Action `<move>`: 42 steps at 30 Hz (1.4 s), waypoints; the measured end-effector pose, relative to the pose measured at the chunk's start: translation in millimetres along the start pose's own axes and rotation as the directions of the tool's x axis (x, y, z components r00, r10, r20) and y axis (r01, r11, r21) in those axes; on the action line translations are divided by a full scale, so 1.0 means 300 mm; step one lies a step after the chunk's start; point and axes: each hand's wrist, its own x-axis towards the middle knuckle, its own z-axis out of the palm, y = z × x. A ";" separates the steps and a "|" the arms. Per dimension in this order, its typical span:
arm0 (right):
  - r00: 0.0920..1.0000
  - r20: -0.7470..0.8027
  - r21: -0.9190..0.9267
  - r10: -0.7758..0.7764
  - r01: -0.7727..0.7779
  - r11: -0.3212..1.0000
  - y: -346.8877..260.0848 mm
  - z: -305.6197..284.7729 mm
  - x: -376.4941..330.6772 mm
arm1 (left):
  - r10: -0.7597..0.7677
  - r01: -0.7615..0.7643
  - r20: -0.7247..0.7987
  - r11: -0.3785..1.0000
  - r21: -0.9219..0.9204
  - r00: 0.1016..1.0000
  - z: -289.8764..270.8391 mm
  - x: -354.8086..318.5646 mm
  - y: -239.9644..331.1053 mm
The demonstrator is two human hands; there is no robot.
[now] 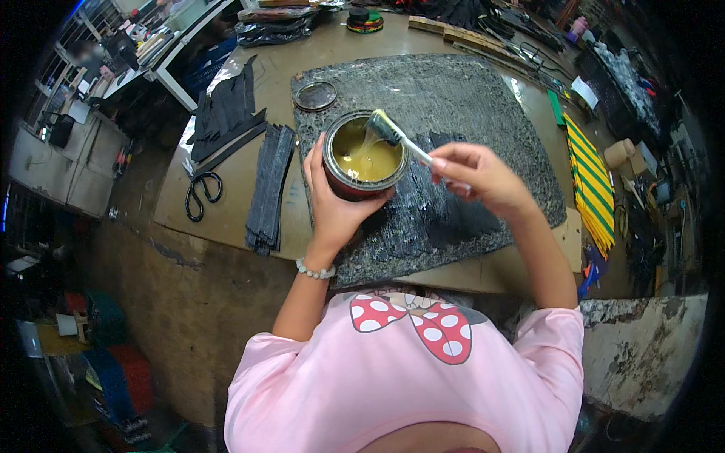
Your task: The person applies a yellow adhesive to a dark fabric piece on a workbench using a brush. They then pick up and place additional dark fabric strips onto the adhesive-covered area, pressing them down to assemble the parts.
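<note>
My left hand [332,204] is wrapped round an open metal can [353,189], tilted a little toward me. Inside lies a yellowish, sticky-looking liquid [370,164]. In my right hand [479,177] is a brush [417,149] with a pale handle, gripped by its end. Its wet bristles rest over the can's far right rim, and thin strands run from them down to the liquid. Below the can and right hand, dark strips [462,215], shiny wet in places, lie on a mottled grey mat [483,98]. A round lid [316,96] sits at the mat's far left corner.
Left of the mat are a bundle of black strips [269,189], wider black pieces [226,102] and black-handled scissors [202,198]. Yellow-and-green striped strips [590,185] lie at the right. Wooden slats [461,35] and a tape roll [365,23] are along the table's far side.
</note>
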 end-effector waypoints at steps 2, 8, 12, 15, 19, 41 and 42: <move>0.983 0.151 0.008 0.102 -0.104 0.995 0.043 0.047 -0.027 | 0.012 -0.012 -0.008 1.000 -0.009 1.000 0.012 -0.003 0.002; 0.930 0.290 0.390 -0.226 0.101 0.915 0.038 -0.071 -0.159 | -0.070 0.070 0.007 0.990 -0.119 0.998 -0.010 -0.030 0.007; 0.951 0.029 -0.163 -0.308 0.308 0.937 0.085 -0.272 -0.231 | -0.242 0.229 -0.013 0.933 -0.278 0.970 -0.088 -0.067 0.005; 0.978 -0.008 -0.595 -0.207 0.162 0.787 0.181 -0.367 -0.267 | -0.345 0.310 -0.062 0.897 -0.316 0.936 -0.135 -0.082 -0.003; 0.971 0.050 -0.781 -0.234 0.184 0.596 0.313 -0.401 -0.239 | -0.421 0.370 -0.055 0.846 -0.384 0.905 -0.161 -0.086 -0.012; 0.959 0.264 -0.734 -0.107 0.271 0.622 0.320 -0.444 -0.269 | -0.340 0.294 -0.082 0.893 -0.341 0.937 -0.197 -0.104 0.010; 0.961 0.252 -0.675 -0.118 0.262 0.690 0.313 -0.461 -0.258 | -0.361 0.311 -0.100 0.890 -0.333 0.927 -0.197 -0.105 0.009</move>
